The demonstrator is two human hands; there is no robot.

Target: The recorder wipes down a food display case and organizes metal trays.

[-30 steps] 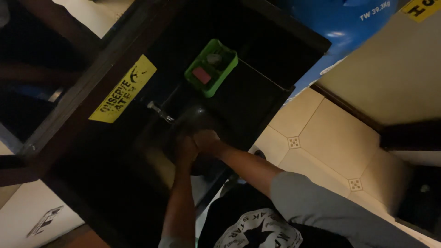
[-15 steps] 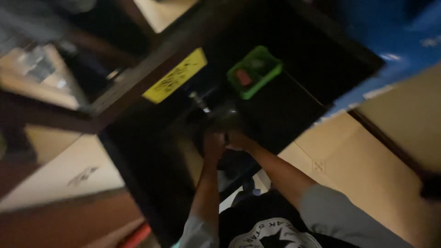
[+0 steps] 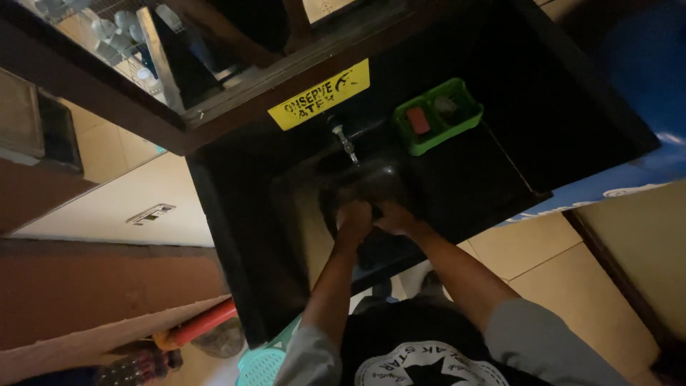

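Hands, left hand (image 3: 355,216) and right hand (image 3: 392,217), curl together over a dark pot (image 3: 364,187) under the tap (image 3: 345,141); grip unclear.

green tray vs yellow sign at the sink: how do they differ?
The green tray is a raised-rim basket that sits on the dark counter beside the tap and holds a red block and a pale item; the yellow sign is a flat strip with black print, fixed on the edge above the tap. The tray lies nearer the right hand. Both are rectangular, bright against the dark sink.
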